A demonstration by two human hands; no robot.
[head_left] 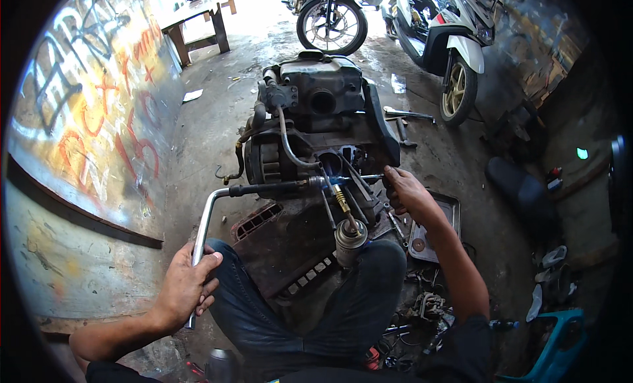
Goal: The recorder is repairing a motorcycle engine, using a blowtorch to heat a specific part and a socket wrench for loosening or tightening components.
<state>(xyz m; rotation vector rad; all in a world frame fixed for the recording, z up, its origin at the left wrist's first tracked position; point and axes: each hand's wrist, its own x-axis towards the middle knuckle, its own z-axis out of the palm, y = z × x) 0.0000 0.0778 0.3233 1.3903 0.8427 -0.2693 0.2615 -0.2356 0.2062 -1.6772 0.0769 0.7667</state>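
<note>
My left hand (192,284) grips the chrome bent bar (200,235), whose top joins a dark extension (270,188) lying horizontally across the front of a dark engine assembly (310,106). My right hand (402,192) is closed on a thin metal rod (369,178) at the far end of that line, where it meets a shiny fitting (336,181). Beneath the junction, a cylindrical metal canister (349,244) with a brass fitting (341,198) stands between my knees. Several dark bars pass beside it. The exact connection at the junction is too small to make out.
A painted wall (92,113) is on the left. Motorbikes (461,47) and a wooden table (194,17) stand behind the engine. Loose tools (405,132), a metal tray (445,211), small parts (428,304), a black seat (517,192) and a teal plastic stool (560,330) lie to the right.
</note>
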